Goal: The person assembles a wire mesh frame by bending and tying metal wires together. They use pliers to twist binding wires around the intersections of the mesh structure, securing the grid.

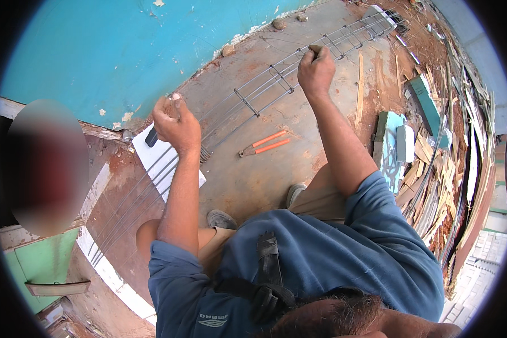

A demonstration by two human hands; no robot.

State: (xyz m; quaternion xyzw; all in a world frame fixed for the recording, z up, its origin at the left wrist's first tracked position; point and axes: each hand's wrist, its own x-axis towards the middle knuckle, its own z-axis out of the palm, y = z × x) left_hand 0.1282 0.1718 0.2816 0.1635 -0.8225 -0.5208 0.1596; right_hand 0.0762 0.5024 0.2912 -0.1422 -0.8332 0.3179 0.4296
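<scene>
Here, your left hand [176, 125] is closed in a fist round the near run of the rebar cage [265, 90] lying on the concrete floor [253, 180], steadying it; orange pliers [263, 143] lie just beside; farther off, your right hand [316, 70] grips a bar, fingers pressed together.

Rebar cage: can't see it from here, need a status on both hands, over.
Left hand fisted on rebar cage, near end. Right hand gripping it farther along. Orange-handled cutters lie on the floor beside it, apart from it.
</scene>
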